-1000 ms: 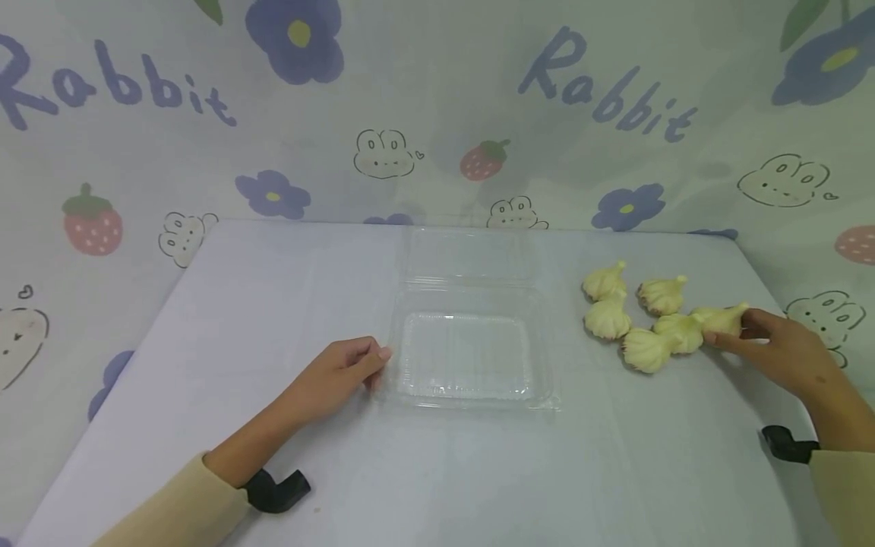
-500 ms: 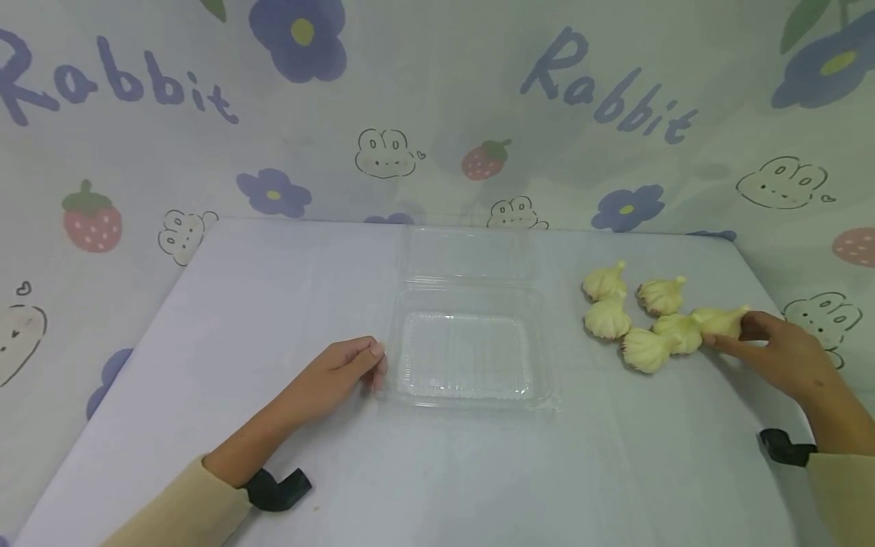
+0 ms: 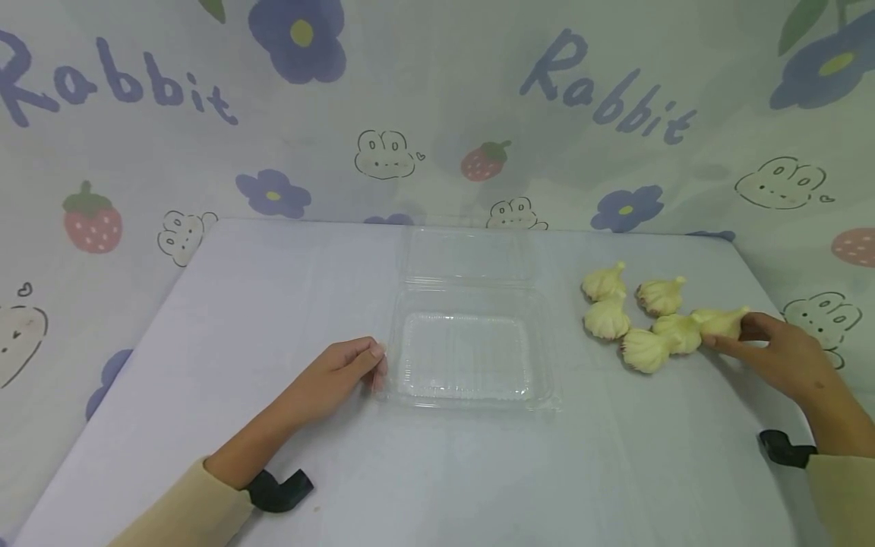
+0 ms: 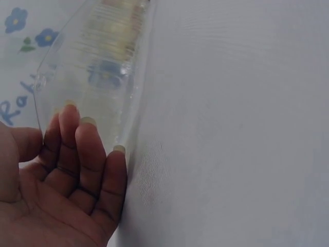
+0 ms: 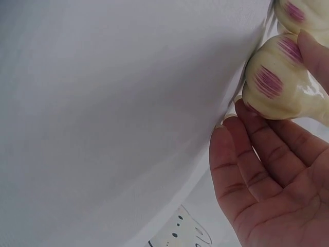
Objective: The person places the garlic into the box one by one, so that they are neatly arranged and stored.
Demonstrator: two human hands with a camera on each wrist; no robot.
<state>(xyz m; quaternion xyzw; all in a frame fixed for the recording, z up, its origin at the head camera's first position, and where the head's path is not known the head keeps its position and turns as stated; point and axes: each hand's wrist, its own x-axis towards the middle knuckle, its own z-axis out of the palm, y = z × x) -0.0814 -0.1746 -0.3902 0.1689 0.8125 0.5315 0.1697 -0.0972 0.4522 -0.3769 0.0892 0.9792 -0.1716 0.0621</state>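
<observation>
A clear plastic clamshell box (image 3: 466, 399) stands on the white table, its lid (image 3: 468, 254) folded back behind it. At its left edge is my left hand (image 3: 345, 374); in the left wrist view the rim (image 4: 37, 98) runs in between thumb and fingers, which lie against the side wall. On the right, my right hand (image 3: 786, 349) holds a pale garlic bulb (image 3: 721, 322) with purple streaks, resting on the table. In the right wrist view the thumb is on one side of this bulb (image 5: 270, 80) and the fingertips are at the other.
Several other garlic bulbs (image 3: 645, 350) lie grouped to the left of the held one, right of the box. A cloth printed with rabbits, flowers and strawberries (image 3: 437, 99) hangs behind the table (image 3: 465, 479). Black straps (image 3: 280, 490) show at both wrists.
My left thumb has drawn back slightly to the left at the box's rim. The right hand stays around the same garlic bulb, nearly unmoved.
</observation>
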